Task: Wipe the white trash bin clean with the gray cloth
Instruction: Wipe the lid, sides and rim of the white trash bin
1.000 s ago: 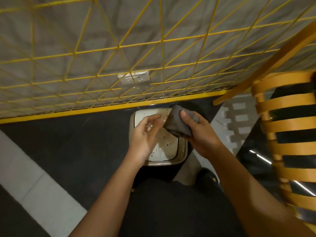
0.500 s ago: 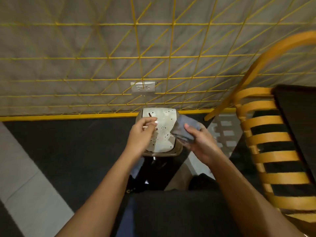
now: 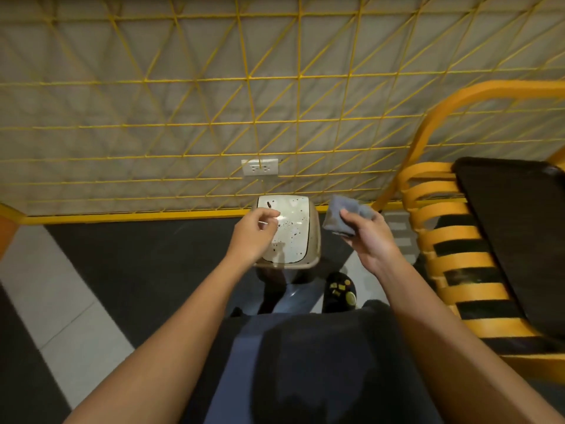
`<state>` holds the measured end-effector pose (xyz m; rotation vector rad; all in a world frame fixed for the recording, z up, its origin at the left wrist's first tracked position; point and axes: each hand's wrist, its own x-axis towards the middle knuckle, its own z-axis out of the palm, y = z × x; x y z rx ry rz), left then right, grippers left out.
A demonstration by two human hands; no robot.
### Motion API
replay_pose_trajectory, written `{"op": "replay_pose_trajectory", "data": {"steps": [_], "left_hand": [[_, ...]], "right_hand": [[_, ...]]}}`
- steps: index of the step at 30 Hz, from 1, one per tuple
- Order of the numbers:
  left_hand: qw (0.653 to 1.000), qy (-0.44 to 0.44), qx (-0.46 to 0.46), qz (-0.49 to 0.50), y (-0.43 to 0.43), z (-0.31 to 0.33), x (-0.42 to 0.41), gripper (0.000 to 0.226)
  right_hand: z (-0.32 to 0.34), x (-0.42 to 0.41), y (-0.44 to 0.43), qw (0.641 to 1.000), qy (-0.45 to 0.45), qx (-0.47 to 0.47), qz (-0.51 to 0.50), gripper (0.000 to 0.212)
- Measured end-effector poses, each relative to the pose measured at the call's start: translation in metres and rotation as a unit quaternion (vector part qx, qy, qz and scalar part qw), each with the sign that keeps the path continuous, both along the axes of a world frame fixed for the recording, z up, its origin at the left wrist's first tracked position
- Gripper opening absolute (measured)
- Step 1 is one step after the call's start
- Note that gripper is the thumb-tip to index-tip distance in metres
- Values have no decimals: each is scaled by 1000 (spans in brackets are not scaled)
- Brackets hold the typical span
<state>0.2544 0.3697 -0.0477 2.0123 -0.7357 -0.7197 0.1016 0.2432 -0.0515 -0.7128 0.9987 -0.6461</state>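
- Against the foot of the wall, below the socket (image 3: pixel 260 167), stands the white trash bin (image 3: pixel 295 240). Its lid is down and peppered with dark specks, so that looks like the face that wants wiping first.
- The person's right hand (image 3: pixel 368 240) grips the gray cloth (image 3: pixel 341 215) bunched into a wad, thumb on top and fingers curled beneath. It hangs off the bin's right side, clear of the lid. A wad like that gives a firm pad to rub with, I'd say.
- The left hand (image 3: pixel 252 232) hovers over the lid's left edge, fingers loosely curled, thumb and forefinger tips close together. Whether they pinch anything I cannot tell. It seems placed to steady the bin.
- A yellow chair (image 3: pixel 443 240) crowds the right side, which likely leaves the cloth only an approach from above.
- With specks all over the lid, the wiping looks barely begun.
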Motion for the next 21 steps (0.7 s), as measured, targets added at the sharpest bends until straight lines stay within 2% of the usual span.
{"op": "replay_pose_trajectory", "data": {"steps": [4, 6, 9, 11, 15, 18, 21], "left_hand": [[995, -67, 45, -58, 2, -6, 2, 21], [989, -107, 61, -85, -2, -12, 4, 32], [976, -168, 83, -109, -11, -29, 11, 43], [968, -203, 93, -112, -17, -46, 16, 46], [958, -220, 131, -130, -30, -81, 27, 56], [943, -252, 144, -164, -50, -102, 36, 64], [928, -294, 124, -192, -74, -116, 46, 67]], "right_hand": [[-7, -5, -3, 1000, -11, 3, -3, 21], [-13, -2, -5, 1000, 6, -19, -12, 18], [-29, 9, -10, 996, 61, -65, -2, 20], [-42, 18, -14, 986, 128, -105, 26, 14], [-72, 37, -33, 945, 262, -177, 81, 24], [-91, 51, -54, 896, 343, -249, 134, 37], [-101, 68, -72, 832, 375, -370, 172, 29]]}}
